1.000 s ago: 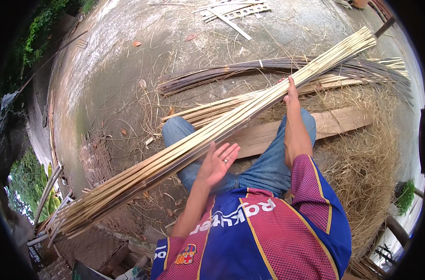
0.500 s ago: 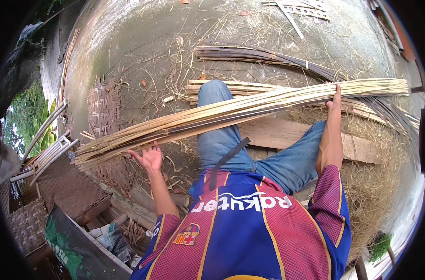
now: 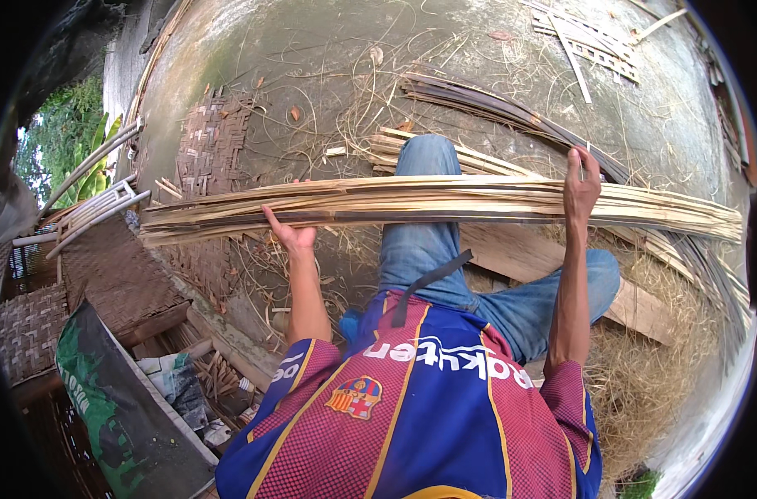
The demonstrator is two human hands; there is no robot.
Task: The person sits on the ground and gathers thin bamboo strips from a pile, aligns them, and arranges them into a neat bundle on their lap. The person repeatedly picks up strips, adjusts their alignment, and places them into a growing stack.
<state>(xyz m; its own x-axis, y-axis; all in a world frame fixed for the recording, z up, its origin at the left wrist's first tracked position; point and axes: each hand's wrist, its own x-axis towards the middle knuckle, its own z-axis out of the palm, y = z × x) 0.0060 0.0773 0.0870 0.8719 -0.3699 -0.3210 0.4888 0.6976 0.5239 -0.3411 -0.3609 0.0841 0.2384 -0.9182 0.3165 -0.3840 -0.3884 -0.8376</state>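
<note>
A long bundle of pale split bamboo strips (image 3: 495, 200), with a few dark ones along it, lies level across my raised knee. Under its left part is my left hand (image 3: 295, 238), palm up. The thumb presses on the near strips and fingertips show past the far edge, so the hand is closed around the bundle. Toward the right end my right hand (image 3: 582, 190) grips the bundle from above, its fingers bent at the far edge. Part of the right hand's hold is hidden behind the strips.
Beyond the knee lie another stack of pale strips (image 3: 389, 150) and a dark strip bundle (image 3: 478, 101). A wooden plank (image 3: 520, 254) passes under my legs, near fine shavings (image 3: 644, 399). Woven mats (image 3: 216, 137) and a bamboo rack (image 3: 104, 218) are at left.
The bundle has swung from a slant, right end high, to nearly level, its right end nearer me. My left hand has moved right and farther out, its thumb now over the strips.
</note>
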